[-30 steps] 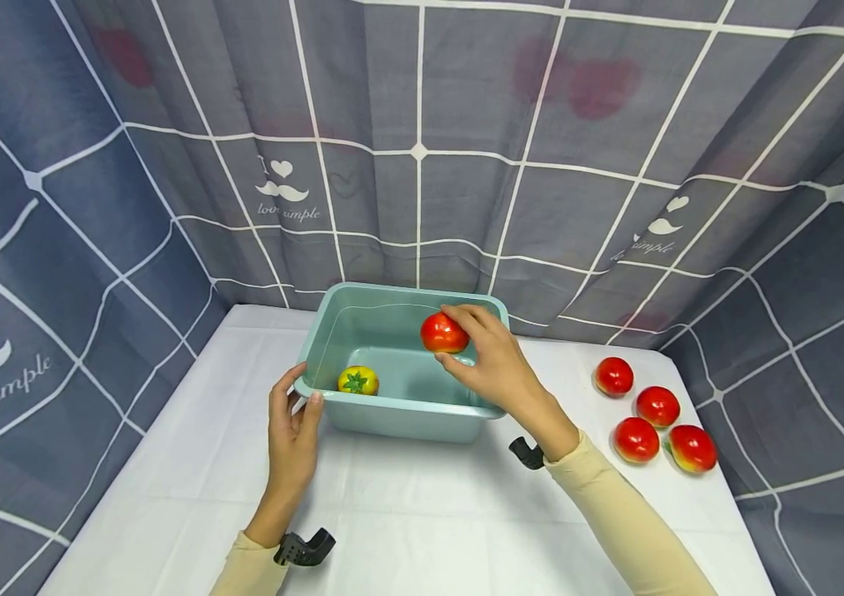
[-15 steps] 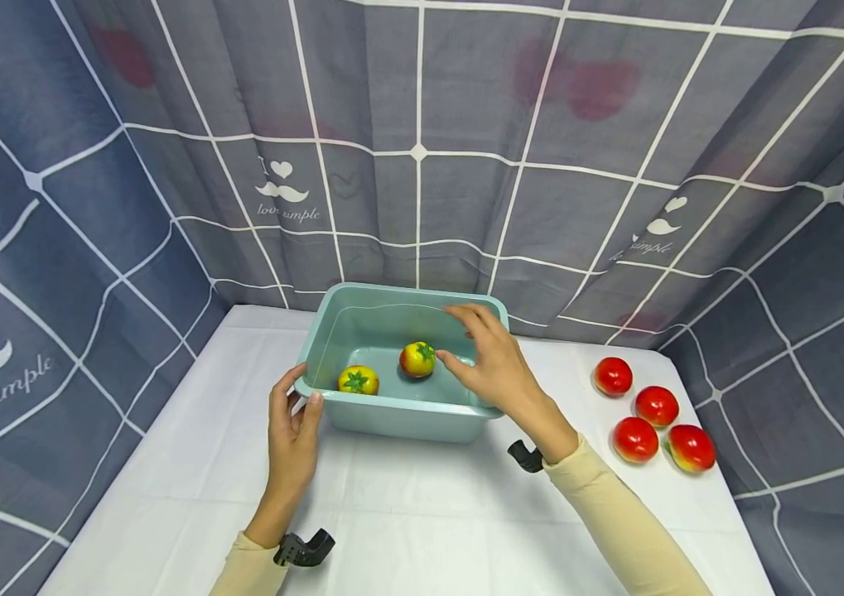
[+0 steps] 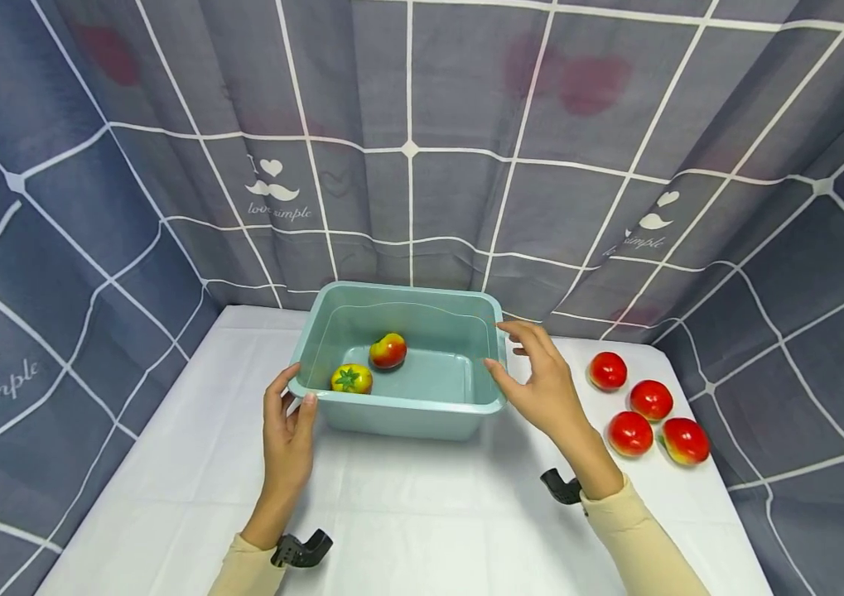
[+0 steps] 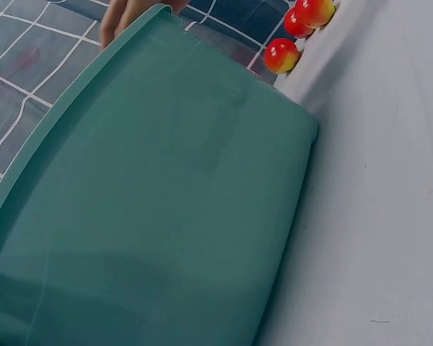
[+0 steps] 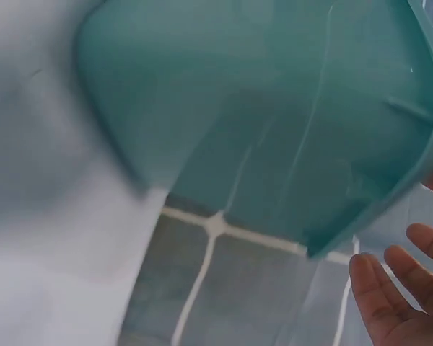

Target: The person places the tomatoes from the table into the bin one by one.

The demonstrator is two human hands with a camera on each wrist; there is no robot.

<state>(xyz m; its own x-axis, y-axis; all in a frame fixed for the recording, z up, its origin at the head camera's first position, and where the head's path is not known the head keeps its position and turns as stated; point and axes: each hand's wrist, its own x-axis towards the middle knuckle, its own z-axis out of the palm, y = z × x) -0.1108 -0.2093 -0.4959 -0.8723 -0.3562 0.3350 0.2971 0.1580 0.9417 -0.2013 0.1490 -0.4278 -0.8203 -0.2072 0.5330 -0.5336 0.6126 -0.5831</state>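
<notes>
A green-blue plastic bin (image 3: 399, 422) stands near the back of the table. Inside it lie two red-and-yellow tomatoes: one (image 3: 351, 379) at the front left shows its green leafy top, and the other (image 3: 388, 351) lies just behind it to the right. My left hand (image 3: 289, 447) grips the bin's front left corner between thumb and fingers. Over the right rim is my right hand (image 3: 541, 381), its fingers spread and nothing between them. In the right wrist view, its fingers (image 5: 379, 292) are beside the rim; whether they touch it I cannot tell.
Several red tomatoes (image 3: 630, 434) lie grouped on the white-covered table (image 3: 422, 513) at the right. A grey checked curtain (image 3: 459, 190) hangs close behind the bin and along both sides. Each wrist wears a black mount (image 3: 302, 550).
My right hand released a tomato into the bin, then moved right to the rim. The tomato rolled left toward the other one. My left hand stays on the corner.
</notes>
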